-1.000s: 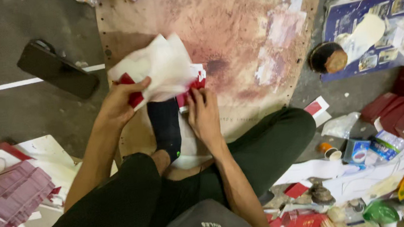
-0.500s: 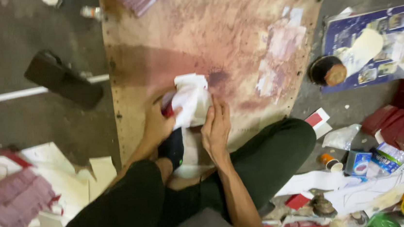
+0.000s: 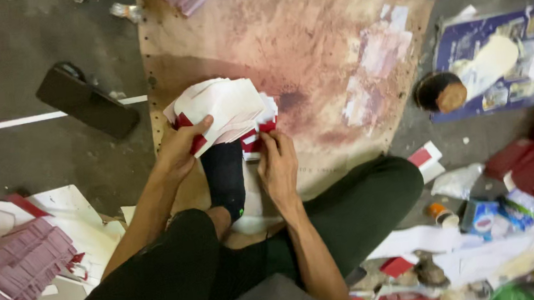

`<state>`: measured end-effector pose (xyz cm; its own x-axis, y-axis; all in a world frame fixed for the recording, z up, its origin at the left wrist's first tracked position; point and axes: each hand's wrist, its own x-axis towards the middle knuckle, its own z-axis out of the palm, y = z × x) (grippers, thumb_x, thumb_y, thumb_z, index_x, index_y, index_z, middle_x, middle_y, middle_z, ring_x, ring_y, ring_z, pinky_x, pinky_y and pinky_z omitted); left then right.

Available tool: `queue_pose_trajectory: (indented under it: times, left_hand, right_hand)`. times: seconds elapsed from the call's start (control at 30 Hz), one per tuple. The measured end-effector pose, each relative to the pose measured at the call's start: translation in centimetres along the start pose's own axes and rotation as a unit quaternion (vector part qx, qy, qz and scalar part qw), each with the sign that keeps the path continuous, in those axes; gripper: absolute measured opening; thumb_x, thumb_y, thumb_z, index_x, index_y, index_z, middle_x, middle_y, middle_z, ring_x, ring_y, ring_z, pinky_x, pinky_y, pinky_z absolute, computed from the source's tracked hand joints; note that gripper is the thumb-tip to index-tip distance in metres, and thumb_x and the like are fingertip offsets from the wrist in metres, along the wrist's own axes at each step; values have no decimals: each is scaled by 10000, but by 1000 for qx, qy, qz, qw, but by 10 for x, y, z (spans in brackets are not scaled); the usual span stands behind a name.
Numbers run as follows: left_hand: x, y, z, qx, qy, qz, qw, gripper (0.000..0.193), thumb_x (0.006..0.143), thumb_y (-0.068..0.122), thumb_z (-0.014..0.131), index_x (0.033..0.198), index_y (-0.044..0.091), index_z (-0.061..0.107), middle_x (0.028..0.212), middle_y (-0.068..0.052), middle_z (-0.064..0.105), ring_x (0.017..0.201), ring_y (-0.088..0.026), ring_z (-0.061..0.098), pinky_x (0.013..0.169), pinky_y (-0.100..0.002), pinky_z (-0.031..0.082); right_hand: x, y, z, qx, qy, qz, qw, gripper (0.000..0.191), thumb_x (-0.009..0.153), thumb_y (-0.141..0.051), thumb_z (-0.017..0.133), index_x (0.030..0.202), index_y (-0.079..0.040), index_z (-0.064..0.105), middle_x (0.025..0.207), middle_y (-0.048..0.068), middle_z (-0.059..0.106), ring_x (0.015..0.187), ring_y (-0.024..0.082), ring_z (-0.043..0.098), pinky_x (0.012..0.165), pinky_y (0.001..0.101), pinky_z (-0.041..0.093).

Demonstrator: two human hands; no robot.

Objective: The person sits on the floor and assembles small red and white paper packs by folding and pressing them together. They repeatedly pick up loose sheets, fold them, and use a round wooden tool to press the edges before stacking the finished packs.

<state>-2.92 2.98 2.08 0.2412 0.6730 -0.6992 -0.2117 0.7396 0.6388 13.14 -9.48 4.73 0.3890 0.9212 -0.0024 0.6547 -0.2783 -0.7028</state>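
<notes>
over the stained brown board (image 3: 335, 47) on the floor, the left hand (image 3: 180, 152) is closed around a fanned stack of white and red paper sheets (image 3: 225, 112), while the right hand (image 3: 276, 165) pinches the stack's lower right edge above a black-socked foot (image 3: 224, 176).

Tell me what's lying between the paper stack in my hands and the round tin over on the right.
Only the stained brown board with pale paper scraps stuck on it, in the head view.

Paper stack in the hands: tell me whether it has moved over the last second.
Yes. The white and red paper stack dropped toward the black-socked foot half a second ago and is now lifted again, fanned above the toe, left hand gripping its edge.
</notes>
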Motion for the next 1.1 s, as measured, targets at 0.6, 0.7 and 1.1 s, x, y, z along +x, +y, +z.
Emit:
queue_pose_trajectory:
  times: [0.6,0.7,1.1]
  left_hand:
    - [-11,-14,15,326,-37,231,916,481,851,99,816,1283,-30,648,1198,-147,707,1095,-282,693,947,-382,566]
    - [-12,-14,18,367,-48,286,884,480,854,101,808,1289,-12,642,1215,-129,712,1100,-274,705,957,-379,576]
    - [-13,-14,19,243,-17,144,959,562,811,145,827,1314,16,613,1207,-129,718,1101,-282,704,969,-373,568]
  right_hand:
    - [-3,2,-4,50,-15,94,994,309,1023,-72,550,1286,57,649,1226,246,621,1126,413,606,987,448,491]
    - [0,5,-2,88,23,107,990,320,1050,-40,500,1336,49,612,1248,239,617,1141,413,606,1002,448,491]
    - [-1,2,-1,25,-25,90,995,218,1030,-40,576,1225,33,641,1228,229,633,1136,408,625,1001,436,516]
